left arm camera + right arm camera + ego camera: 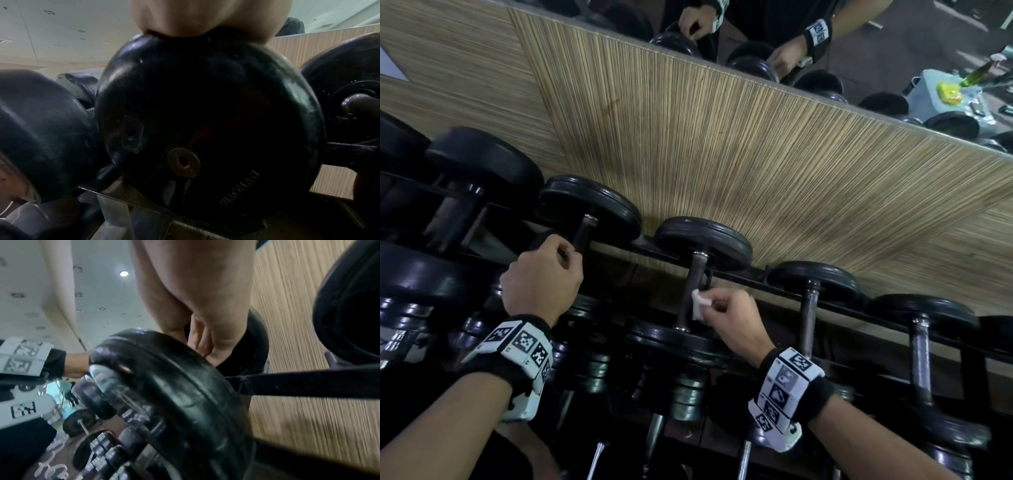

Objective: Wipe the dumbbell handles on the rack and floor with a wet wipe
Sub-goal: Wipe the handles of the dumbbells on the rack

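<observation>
Right hand [736, 317], frame centre, pinching wipe [700, 303] against a handle [692, 291]. Left hand [544, 274], centre left, curled round neighbouring handle [582, 234] on rack [774, 286].

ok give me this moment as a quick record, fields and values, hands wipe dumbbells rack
left hand: fingers curled round the handle of a dumbbell on the rack
right hand: pinches the wet wipe
wet wipe: white, folded, pressed against the handle of the next dumbbell to the right
rack: black rail, row of black dumbbells lying across it
behind the rack: wood-grain panel, mirror above it
lower tier: more dumbbells, dim
</observation>
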